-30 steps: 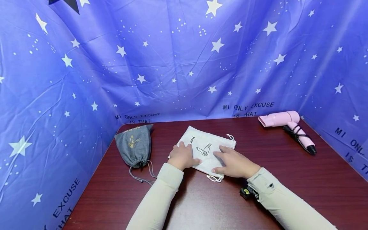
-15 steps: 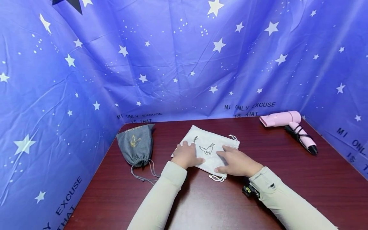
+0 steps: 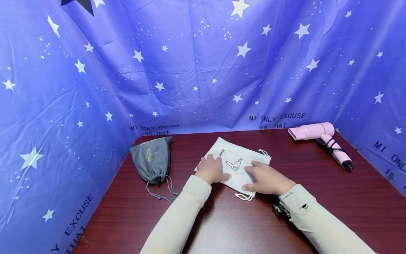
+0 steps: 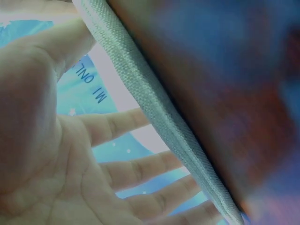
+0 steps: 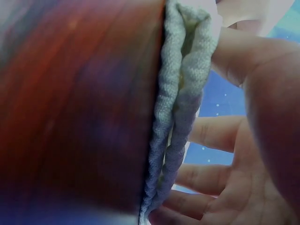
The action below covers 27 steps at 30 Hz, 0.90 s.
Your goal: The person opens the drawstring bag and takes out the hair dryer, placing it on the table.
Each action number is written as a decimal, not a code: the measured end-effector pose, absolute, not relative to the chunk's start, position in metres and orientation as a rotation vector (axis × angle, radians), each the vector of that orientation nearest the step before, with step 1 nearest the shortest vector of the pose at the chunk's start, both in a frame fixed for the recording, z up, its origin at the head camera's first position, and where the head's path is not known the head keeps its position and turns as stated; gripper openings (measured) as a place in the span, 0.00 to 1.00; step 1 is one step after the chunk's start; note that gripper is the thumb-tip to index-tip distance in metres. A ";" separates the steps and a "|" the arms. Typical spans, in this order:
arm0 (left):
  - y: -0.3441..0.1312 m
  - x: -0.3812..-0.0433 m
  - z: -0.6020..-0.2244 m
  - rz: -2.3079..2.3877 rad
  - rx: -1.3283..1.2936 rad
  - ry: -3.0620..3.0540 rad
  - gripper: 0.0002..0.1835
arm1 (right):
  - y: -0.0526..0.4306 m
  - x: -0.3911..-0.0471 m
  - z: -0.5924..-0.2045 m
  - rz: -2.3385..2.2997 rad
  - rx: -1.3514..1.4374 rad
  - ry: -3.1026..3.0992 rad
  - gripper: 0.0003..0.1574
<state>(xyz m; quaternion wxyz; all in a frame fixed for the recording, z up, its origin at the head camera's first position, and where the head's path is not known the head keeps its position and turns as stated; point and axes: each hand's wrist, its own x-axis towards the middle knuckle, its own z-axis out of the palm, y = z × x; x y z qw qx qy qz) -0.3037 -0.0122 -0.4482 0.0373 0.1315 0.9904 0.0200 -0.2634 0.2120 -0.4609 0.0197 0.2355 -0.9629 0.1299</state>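
Observation:
A white drawstring pouch (image 3: 237, 155) printed with a hair dryer lies flat on the dark red table. My left hand (image 3: 211, 169) rests on its left end, fingers spread over the cloth. On the drawstring end rests my right hand (image 3: 268, 177), fingertips on the fabric and thumb near the front edge. In the left wrist view the straight fingers (image 4: 124, 125) reach over the seamed pouch edge (image 4: 154, 103). The right wrist view shows the gathered pouch mouth (image 5: 183, 89) lying nearly closed, with the right fingers (image 5: 215, 132) on top of it.
A grey drawstring pouch (image 3: 152, 160) with a gold hair dryer print lies at the left, its cords trailing toward the left sleeve. A pink hair dryer (image 3: 314, 131) with its cord wrapped round the handle lies at the back right. Blue starry cloth (image 3: 196, 70) hangs around the table.
Both hands and the white pouch have shifted slightly right in the head view, as has the whole scene by a smaller amount. The hands keep the same pose on the pouch.

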 end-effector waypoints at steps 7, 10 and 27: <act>-0.006 -0.305 -0.447 0.039 0.419 3.038 0.46 | 0.217 -0.262 -0.461 0.379 0.729 -2.971 0.47; -0.003 -0.305 -0.448 0.039 0.441 3.039 0.46 | 0.220 -0.260 -0.462 0.372 0.724 -2.962 0.47; 0.014 -0.308 -0.452 0.005 0.448 3.033 0.47 | 0.232 -0.252 -0.459 0.381 0.685 -2.959 0.47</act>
